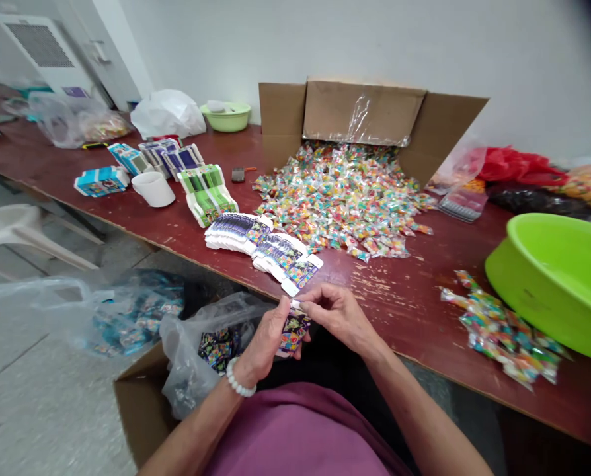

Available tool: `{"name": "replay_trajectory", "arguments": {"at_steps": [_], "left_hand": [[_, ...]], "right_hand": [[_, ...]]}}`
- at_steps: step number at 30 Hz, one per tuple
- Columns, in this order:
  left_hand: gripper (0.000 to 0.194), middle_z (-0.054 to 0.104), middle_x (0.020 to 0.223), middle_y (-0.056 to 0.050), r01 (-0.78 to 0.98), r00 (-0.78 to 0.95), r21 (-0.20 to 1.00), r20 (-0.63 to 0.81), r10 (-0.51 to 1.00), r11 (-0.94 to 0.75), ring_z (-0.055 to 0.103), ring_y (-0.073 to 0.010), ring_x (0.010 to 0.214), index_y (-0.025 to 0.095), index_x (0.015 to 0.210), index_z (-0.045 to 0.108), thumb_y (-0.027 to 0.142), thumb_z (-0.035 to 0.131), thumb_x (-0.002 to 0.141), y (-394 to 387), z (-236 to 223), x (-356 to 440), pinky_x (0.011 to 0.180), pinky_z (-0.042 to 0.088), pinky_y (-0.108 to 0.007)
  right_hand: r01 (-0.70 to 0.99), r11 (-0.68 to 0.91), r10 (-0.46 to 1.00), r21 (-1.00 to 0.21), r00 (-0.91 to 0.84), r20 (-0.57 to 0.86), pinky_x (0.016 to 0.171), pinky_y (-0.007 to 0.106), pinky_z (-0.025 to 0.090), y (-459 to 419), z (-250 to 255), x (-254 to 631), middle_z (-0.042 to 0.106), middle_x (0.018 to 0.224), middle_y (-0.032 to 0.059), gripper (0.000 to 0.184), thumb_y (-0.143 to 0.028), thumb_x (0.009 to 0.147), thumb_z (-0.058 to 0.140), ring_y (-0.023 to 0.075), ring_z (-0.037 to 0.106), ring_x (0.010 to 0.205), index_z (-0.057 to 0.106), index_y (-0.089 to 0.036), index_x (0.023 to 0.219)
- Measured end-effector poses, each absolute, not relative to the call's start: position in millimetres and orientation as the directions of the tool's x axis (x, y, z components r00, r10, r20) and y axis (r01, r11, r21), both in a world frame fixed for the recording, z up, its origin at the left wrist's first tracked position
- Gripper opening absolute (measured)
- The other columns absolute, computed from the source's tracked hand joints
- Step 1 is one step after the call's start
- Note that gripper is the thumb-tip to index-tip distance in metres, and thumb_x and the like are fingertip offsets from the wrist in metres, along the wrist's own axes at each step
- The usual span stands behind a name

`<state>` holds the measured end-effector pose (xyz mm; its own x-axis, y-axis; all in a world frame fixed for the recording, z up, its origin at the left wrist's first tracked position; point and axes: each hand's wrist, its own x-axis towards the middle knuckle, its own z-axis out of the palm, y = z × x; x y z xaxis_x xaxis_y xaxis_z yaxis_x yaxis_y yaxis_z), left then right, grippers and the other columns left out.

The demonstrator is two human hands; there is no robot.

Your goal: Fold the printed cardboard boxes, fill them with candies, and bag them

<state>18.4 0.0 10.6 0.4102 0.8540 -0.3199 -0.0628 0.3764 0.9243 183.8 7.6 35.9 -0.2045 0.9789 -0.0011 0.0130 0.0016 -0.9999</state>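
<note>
A small dark printed candy box (pixel 293 330) is gripped in my left hand (pixel 267 337), just off the table's front edge. At the top end of that box, the thumb and fingertips of my right hand (pixel 340 316) pinch its white flap (pixel 295 304). Whether anything is inside the box is hidden. Just beyond my hands, a fanned row of flat dark printed boxes (pixel 280 254) lies on the table. Behind it spreads a large heap of wrapped candies (pixel 345 198), spilling from a cardboard carton (pixel 365 112) on its side.
Green flat boxes (pixel 209 192), a white cup (pixel 153 189) and blue boxes (pixel 101 181) stand to the left. On the right are a green basin (pixel 558 284) and a smaller candy pile (pixel 504 330). Below the edge, a plastic bag (pixel 191 370) of dark boxes sits in a carton (pixel 141 403).
</note>
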Motion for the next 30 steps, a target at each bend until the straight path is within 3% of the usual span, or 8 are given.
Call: {"name": "replay_trajectory", "arguments": {"at_steps": [4,8,14,16,18,21,25,30], "left_hand": [[0.069,0.067,0.069,-0.007,-0.068,0.404,0.917,-0.335,0.851,0.393,0.058,-0.0121,0.046,0.011,0.091,0.069,0.072,0.036,0.091,0.0,8.5,16.0,0.045,0.042,-0.022],[0.069,0.064,0.068,-0.003,-0.111,0.398,0.886,-0.375,0.837,0.45,0.056,-0.0119,0.045,0.016,0.115,0.064,0.074,0.037,0.089,-2.5,8.7,18.4,0.043,0.041,-0.021],[0.053,0.064,0.085,-0.001,-0.223,0.446,0.829,-0.382,0.81,0.513,0.06,-0.011,0.057,0.026,0.129,0.051,0.061,0.054,0.089,-10.7,1.5,28.6,0.052,0.047,-0.022],[0.045,0.066,0.096,-0.003,-0.256,0.48,0.789,-0.397,0.782,0.558,0.063,-0.0133,0.071,0.026,0.124,0.052,0.052,0.06,0.089,-13.6,-1.5,29.9,0.063,0.051,-0.025],[0.041,0.067,0.105,-0.007,-0.253,0.51,0.768,-0.411,0.756,0.588,0.063,-0.0165,0.086,0.024,0.121,0.054,0.048,0.063,0.089,-16.0,-4.9,28.7,0.072,0.051,-0.027],[0.037,0.066,0.105,-0.008,-0.197,0.554,0.766,-0.428,0.714,0.611,0.06,-0.0173,0.088,0.021,0.113,0.059,0.045,0.068,0.086,-17.6,-11.1,20.8,0.073,0.049,-0.028],[0.043,0.06,0.088,0.0,-0.018,0.618,0.828,-0.432,0.657,0.561,0.056,-0.0141,0.078,0.02,0.107,0.06,0.03,0.081,0.07,-9.4,-14.7,-5.7,0.072,0.046,-0.025],[0.042,0.066,0.089,0.001,0.481,0.658,0.847,-0.52,0.544,0.227,0.057,-0.0173,0.082,0.022,0.107,0.071,0.028,0.078,0.066,15.8,-8.6,-53.4,0.073,0.044,-0.024]], "right_hand": [[0.072,0.073,0.962,-0.995,-0.269,0.051,0.058,0.026,0.052,6.5,42.1,186.8,0.074,0.084,0.0039,0.015,-0.033,0.09,0.066,0.0151,0.066,0.06,0.07,-0.018,0.086],[0.231,0.293,0.912,-0.928,-0.36,0.198,0.082,0.031,0.052,-0.8,43.1,188.1,0.072,0.109,0.0058,0.017,-0.028,0.097,0.057,0.0188,0.068,0.091,0.069,-0.021,0.089],[0.561,0.415,0.903,-0.716,-0.352,0.248,0.079,0.031,0.048,0.9,22.5,194.4,0.067,0.094,0.006,0.012,-0.023,0.096,0.055,0.0197,0.062,0.088,0.067,-0.021,0.093],[0.61,0.344,0.937,-0.714,-0.267,0.224,0.08,0.028,0.049,18.3,17.3,213.5,0.067,0.093,0.0043,0.016,-0.026,0.097,0.053,0.0184,0.063,0.088,0.068,-0.022,0.092],[0.733,0.136,0.977,-0.667,0.013,0.214,0.083,0.029,0.049,43.8,13.0,241.3,0.068,0.1,0.0042,0.018,-0.028,0.097,0.051,0.0191,0.063,0.093,0.068,-0.023,0.102],[0.792,-0.107,0.936,-0.601,0.284,0.207,0.094,0.041,0.044,83.6,4.5,283.9,0.061,0.114,0.0147,0.025,-0.025,0.095,0.05,0.0288,0.057,0.11,0.064,-0.017,0.114],[0.795,-0.264,0.914,-0.546,0.387,0.121,0.085,0.042,0.045,108.9,-11.9,312.3,0.058,0.108,0.015,0.018,-0.028,0.084,0.066,0.0314,0.058,0.101,0.068,-0.017,0.099],[0.779,-0.268,0.924,-0.566,0.374,0.078,0.08,0.037,0.043,101.3,-22.2,315.7,0.059,0.094,0.0075,0.016,-0.033,0.075,0.074,0.0264,0.057,0.092,0.065,-0.02,0.08]]}}
